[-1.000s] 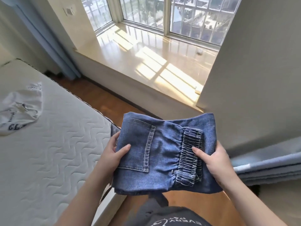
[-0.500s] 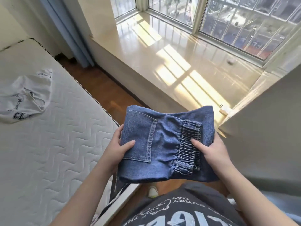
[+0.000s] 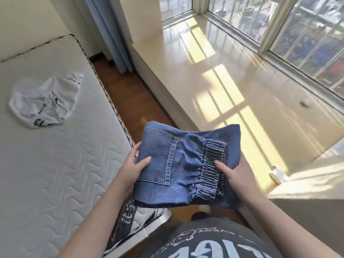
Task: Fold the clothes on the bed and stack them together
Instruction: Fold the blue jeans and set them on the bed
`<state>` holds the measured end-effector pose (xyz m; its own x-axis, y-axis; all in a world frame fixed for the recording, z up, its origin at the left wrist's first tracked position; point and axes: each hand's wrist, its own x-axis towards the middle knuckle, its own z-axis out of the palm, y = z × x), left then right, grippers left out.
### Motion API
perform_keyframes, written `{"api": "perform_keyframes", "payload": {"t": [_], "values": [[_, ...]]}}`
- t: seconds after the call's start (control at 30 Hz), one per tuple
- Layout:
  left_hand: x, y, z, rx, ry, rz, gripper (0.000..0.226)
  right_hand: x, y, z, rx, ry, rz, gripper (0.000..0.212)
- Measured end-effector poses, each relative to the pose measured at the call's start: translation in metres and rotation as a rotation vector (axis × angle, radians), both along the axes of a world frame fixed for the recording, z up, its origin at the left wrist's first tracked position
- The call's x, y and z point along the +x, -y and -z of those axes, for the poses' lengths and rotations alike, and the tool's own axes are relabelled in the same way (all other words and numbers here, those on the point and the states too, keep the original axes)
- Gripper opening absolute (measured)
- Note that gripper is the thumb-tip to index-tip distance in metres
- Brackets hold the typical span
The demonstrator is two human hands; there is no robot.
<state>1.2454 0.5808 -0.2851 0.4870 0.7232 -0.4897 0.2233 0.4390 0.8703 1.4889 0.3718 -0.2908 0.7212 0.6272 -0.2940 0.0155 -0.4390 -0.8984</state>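
Bedroom in a home. Bare quilted mattress [image 3: 55, 164] along the left wall, a crumpled white shirt [image 3: 44, 101] lying on it. Wooden floor [image 3: 130, 97] beside the bed. Blue curtain [image 3: 109, 32] in the corner. Wide polished window ledge [image 3: 232, 86] under barred windows [image 3: 297, 25], sunlit.

Mattress [image 3: 55, 174] open, save white shirt [image 3: 44, 103] (far left).

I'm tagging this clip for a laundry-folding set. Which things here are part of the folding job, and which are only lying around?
Part of the job:
- folded denim garment, held by left hand and right hand
- white T-shirt, crumpled, unfolded
- bed, where the T-shirt lies

Lying about:
- small white object on the window ledge
- blue curtain
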Motion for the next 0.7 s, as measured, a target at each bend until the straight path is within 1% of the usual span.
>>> {"api": "perform_keyframes", "payload": {"t": [0.2,0.27,0.37,0.6,0.7], "values": [[0.010,-0.029,0.006,0.014,-0.010,-0.132,0.058,0.027,-0.068,0.011,0.005,-0.041,-0.083,0.045],[0.008,-0.041,0.008,0.021,-0.018,-0.169,0.065,0.032,-0.092,0.014,0.004,-0.050,-0.113,0.043],[0.004,-0.066,0.013,0.023,-0.029,-0.191,0.074,0.039,-0.131,0.018,-0.010,-0.051,-0.173,0.045],[-0.003,-0.154,0.025,0.051,-0.031,-0.306,0.064,0.052,-0.249,0.023,-0.056,0.009,-0.342,0.046],[-0.013,-0.190,0.024,0.069,-0.053,-0.344,0.065,0.047,-0.301,0.025,-0.070,-0.016,-0.411,0.037]]}}
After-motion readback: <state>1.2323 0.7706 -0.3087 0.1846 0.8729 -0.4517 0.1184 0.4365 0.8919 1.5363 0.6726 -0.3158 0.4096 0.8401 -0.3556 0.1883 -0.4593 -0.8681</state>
